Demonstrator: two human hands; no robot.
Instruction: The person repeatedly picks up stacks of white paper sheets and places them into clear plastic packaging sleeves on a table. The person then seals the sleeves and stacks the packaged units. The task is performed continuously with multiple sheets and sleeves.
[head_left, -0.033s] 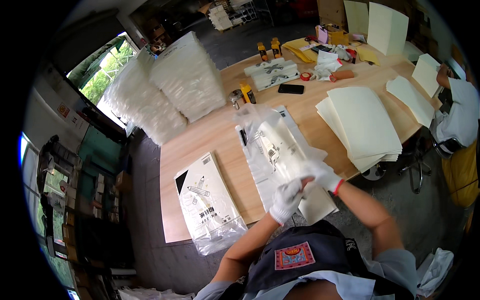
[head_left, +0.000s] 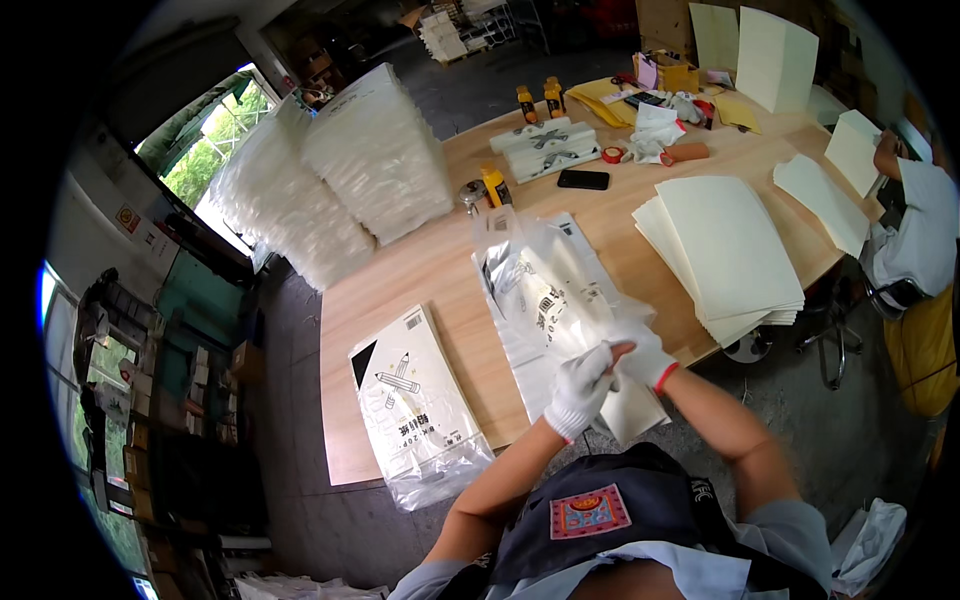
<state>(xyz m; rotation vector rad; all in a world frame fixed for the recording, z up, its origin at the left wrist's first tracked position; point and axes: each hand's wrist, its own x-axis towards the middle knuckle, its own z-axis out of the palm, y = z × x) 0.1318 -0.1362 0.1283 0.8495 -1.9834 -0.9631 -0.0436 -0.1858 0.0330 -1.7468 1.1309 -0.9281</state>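
A clear printed plastic bag lies in front of me, over other flat plastic bags at the near table edge. Cream paper sheets stick out from its near end, below my hands. My left hand, in a white knit glove with a bare fingertip showing, is closed at the bag's near end. Against it, my right hand, in a white glove with a red cuff, grips the same end; its fingers are partly hidden. To the left lies a filled bag of paper with a pencil print, its loose end overhanging the edge.
Cream sheets are stacked at the right. Tall piles of packed plastic bags stand at the far left. Farther back are a phone, a yellow bottle, rolled bags and red tape. A person sits at the right.
Both hands have shifted slightly, the left a little up and right. The bag's far end has flattened and its print has moved somewhat.
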